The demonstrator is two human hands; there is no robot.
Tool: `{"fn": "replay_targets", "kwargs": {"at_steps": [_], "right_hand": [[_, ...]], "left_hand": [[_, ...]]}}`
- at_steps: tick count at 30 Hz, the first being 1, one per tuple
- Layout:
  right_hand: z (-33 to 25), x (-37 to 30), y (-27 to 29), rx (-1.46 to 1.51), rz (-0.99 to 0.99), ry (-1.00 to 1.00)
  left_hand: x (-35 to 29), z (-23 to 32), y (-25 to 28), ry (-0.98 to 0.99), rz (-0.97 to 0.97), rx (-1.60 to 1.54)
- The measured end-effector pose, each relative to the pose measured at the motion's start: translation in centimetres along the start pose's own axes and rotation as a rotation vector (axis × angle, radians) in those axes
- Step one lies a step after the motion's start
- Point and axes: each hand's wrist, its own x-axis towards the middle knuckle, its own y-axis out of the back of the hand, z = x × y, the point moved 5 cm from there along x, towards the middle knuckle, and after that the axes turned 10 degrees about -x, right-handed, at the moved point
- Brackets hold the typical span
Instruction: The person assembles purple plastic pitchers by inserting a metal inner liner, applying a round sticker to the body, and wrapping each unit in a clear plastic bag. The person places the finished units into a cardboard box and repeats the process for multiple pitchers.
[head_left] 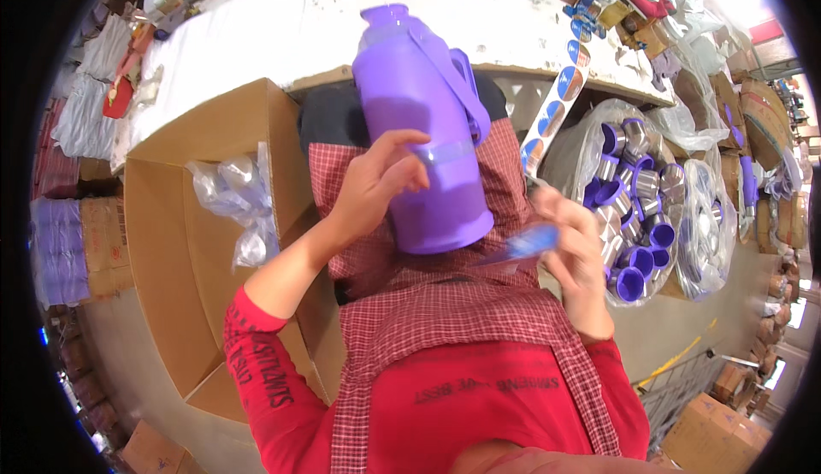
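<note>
A purple thermos jug (419,132) with a side handle and a carrying strap lies across my lap, its top leaning on the table edge. My left hand (385,174) is at the jug's left side with fingers bent and apart; whether they touch it I cannot tell. Between the fingers of my right hand (575,247) is a round blue sticker (532,241), blurred by motion, just right of the jug's base. A long strip of round stickers (560,97) runs from the table down toward my right hand.
To my left stands an open cardboard box (175,277) with clear plastic wrapping (244,196) inside. The white table (282,20) is ahead. At right, a clear bag holds several purple-and-silver cups (634,209). Another carton (714,435) sits at lower right.
</note>
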Motion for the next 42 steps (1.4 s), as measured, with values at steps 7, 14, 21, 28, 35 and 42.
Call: {"fn": "replay_targets", "kwargs": {"at_steps": [7,14,21,28,35,42], "right_hand": [[6.0,6.6,-3.0,-0.293,0.017,-0.022],[6.6,7.2,-2.2,-0.570,0.152,0.132],[6.8,7.9,-2.5,-0.553,0.143,0.122],[6.7,7.8,-2.9,-0.602,0.137,0.096],[6.5,7.9,-3.3,-0.636,0.143,0.103],[6.3,8.1,-3.7,-0.658,0.152,0.132]], "left_hand": [[-5.0,-2.8,0.2,0.088,0.025,-0.043],[-4.4,-4.3,1.8,0.125,0.161,0.171],[-4.4,-4.2,2.3,0.087,0.179,0.220],[-4.6,-4.3,2.8,0.098,0.199,0.246],[-4.6,-4.3,3.0,0.071,0.208,0.237],[-4.3,-4.7,3.3,0.061,0.218,0.297]]}}
